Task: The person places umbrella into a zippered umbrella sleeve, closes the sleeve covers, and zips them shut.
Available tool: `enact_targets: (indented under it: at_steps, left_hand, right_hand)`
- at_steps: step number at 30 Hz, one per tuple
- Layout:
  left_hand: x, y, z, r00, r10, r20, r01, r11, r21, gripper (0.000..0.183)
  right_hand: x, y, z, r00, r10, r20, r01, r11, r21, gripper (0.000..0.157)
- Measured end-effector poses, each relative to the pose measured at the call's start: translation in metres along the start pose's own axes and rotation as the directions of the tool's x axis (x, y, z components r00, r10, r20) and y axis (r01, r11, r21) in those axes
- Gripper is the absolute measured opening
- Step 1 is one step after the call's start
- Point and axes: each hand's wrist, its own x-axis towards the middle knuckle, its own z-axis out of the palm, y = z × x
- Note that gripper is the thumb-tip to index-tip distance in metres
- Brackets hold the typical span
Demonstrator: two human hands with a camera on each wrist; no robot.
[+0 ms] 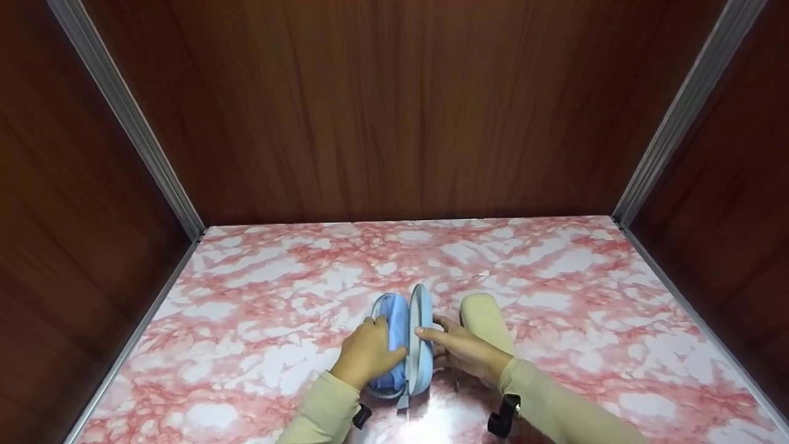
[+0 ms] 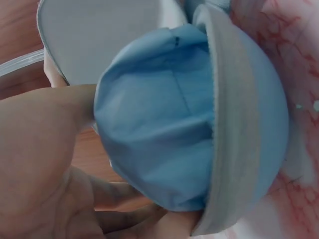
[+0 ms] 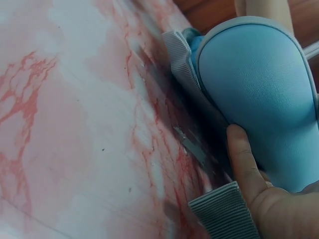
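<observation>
Left hand grips blue cloth in case; right hand pinches lid. Likely packing or unpacking; next, presumably, hold lid clear.

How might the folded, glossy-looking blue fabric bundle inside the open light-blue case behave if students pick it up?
The blue fabric bundle would probably flop or unfold, since it shows soft, loose creases. It may slip somewhat, as its surface looks smooth. The smoothly rounded light-blue case seems stiffer, showing no such folds.
</observation>
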Motion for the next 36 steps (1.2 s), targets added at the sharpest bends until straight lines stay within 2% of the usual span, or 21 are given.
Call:
enact_targets:
  at_steps: [6, 15, 21, 29, 36]
  left_hand:
    - [-0.002, -0.003, -0.002, 1.0, 0.026, -0.014, -0.026, 1.0, -0.013, 0.066]
    - [0.0, -0.022, -0.007, 0.992, 0.078, -0.101, -0.094, 0.982, -0.165, 0.052]
    - [-0.001, -0.03, -0.004, 0.982, 0.133, -0.133, -0.159, 0.964, -0.214, 0.041]
    - [-0.003, -0.037, -0.003, 0.969, 0.215, -0.124, -0.237, 0.948, -0.211, 0.027]
    - [-0.003, -0.041, -0.005, 0.97, 0.222, -0.096, -0.239, 0.94, -0.243, 0.028]
  right_hand:
    - [-0.001, 0.002, 0.0, 1.0, 0.007, 0.002, -0.007, 1.0, 0.0, 0.093]
    - [-0.001, 0.003, 0.0, 1.0, 0.002, 0.011, -0.002, 1.0, 0.019, 0.093]
    - [0.0, 0.003, 0.001, 1.0, -0.006, -0.003, 0.006, 1.0, 0.021, 0.093]
    - [-0.001, 0.001, 0.004, 1.0, -0.017, -0.012, 0.017, 1.0, 0.003, 0.09]
    - [-0.001, -0.001, 0.006, 0.999, -0.037, -0.004, 0.037, 0.999, 0.004, 0.087]
